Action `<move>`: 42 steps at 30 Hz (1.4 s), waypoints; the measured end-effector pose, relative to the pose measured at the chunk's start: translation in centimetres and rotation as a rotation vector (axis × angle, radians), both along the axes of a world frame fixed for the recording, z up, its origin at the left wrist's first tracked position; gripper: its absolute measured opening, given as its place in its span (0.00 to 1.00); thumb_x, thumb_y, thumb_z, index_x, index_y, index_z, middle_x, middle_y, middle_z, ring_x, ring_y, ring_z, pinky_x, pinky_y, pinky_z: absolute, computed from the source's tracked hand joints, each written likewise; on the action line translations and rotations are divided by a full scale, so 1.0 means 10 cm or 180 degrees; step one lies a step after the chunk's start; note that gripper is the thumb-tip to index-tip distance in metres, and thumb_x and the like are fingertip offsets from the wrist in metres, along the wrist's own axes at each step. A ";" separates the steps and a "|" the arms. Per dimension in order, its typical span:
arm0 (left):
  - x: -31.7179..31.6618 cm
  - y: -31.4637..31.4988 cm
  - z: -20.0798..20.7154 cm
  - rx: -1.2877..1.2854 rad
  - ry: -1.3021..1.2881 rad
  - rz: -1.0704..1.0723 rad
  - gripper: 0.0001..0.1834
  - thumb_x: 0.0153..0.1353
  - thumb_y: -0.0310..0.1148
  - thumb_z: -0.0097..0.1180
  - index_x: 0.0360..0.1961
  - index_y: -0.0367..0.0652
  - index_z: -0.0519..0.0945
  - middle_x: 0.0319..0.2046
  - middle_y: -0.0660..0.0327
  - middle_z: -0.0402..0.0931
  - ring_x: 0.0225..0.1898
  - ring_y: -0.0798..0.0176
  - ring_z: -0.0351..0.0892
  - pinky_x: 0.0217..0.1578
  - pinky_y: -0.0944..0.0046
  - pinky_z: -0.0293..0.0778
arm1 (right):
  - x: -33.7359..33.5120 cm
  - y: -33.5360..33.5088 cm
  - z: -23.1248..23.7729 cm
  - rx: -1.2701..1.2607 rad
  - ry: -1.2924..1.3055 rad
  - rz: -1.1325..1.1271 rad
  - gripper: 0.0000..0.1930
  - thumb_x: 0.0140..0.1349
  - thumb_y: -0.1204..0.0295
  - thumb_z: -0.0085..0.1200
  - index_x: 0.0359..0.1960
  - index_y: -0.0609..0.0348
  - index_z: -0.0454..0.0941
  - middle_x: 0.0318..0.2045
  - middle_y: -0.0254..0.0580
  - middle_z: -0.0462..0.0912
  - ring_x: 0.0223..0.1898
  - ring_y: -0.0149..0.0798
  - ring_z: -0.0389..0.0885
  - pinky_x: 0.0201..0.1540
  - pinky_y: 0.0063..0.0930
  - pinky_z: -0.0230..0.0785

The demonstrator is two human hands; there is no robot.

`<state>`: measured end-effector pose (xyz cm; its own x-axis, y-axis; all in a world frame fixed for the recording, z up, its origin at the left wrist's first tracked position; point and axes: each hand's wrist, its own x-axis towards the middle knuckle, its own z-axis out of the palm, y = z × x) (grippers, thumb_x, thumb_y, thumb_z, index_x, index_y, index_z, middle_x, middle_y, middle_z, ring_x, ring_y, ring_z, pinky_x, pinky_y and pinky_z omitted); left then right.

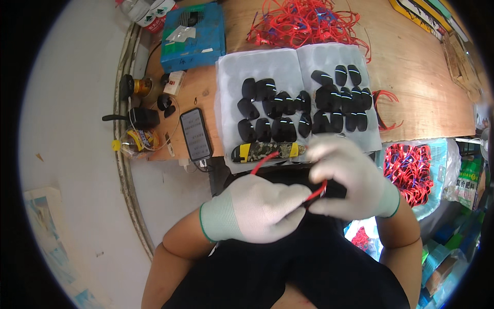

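Both my hands wear white knit gloves with green cuffs, and they meet in front of my dark clothing. My left hand is closed on a red glasses frame, pinching it between thumb and fingers; one red temple arm sticks up beyond that hand. Curled about the frame's other end are the thumb and fingers of my right hand, slightly blurred. Just beyond the hands, several dark lenses lie in rows on white paper sheets. A camouflage-patterned long object with yellow-and-black ends rests at the paper's near edge.
A heap of red frames lies at the back of the wooden table. More frames fill a light-blue crate at right. At left are a phone, a blue box and a small bottle.
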<state>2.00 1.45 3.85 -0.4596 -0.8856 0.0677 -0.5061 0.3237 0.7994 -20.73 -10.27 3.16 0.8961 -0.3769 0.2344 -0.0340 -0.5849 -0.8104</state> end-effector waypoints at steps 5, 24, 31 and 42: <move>0.24 -0.39 -0.19 0.0274 0.1111 0.0509 0.14 0.59 0.29 0.67 0.47 0.42 0.84 0.29 0.58 0.82 0.28 0.58 0.83 0.30 0.60 0.78 | -0.14 0.06 -0.04 0.0589 -0.0255 0.0353 0.09 0.63 0.73 0.62 0.43 0.60 0.79 0.38 0.47 0.82 0.43 0.56 0.79 0.56 0.51 0.70; 0.50 -0.61 -0.47 0.1498 0.3006 0.1355 0.14 0.62 0.26 0.67 0.43 0.42 0.73 0.35 0.60 0.79 0.26 0.68 0.76 0.26 0.68 0.72 | -0.08 0.46 -0.20 0.1369 -0.0564 -0.1148 0.23 0.60 0.86 0.54 0.58 0.65 0.66 0.41 0.44 0.87 0.38 0.38 0.89 0.45 0.28 0.80; 0.02 -0.16 -0.50 0.1604 0.3342 0.1395 0.17 0.65 0.31 0.67 0.49 0.41 0.74 0.37 0.58 0.80 0.29 0.71 0.75 0.30 0.72 0.70 | 0.13 0.48 -0.13 0.0939 -0.0270 -0.1325 0.10 0.65 0.71 0.64 0.45 0.57 0.80 0.29 0.44 0.84 0.27 0.46 0.85 0.30 0.33 0.74; -0.05 -0.03 -0.43 0.2052 0.4063 0.1068 0.21 0.66 0.43 0.68 0.43 0.35 0.77 0.28 0.64 0.73 0.25 0.74 0.69 0.24 0.73 0.65 | 0.09 0.37 -0.10 0.1662 -0.0223 -0.0122 0.08 0.73 0.71 0.49 0.43 0.62 0.77 0.34 0.50 0.83 0.38 0.57 0.83 0.43 0.42 0.74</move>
<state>1.51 1.18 -0.43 -0.1639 -0.9702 -0.1786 0.6615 -0.2424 0.7097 -19.85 -6.55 2.18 0.8683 -0.4916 0.0655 0.0173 -0.1021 -0.9946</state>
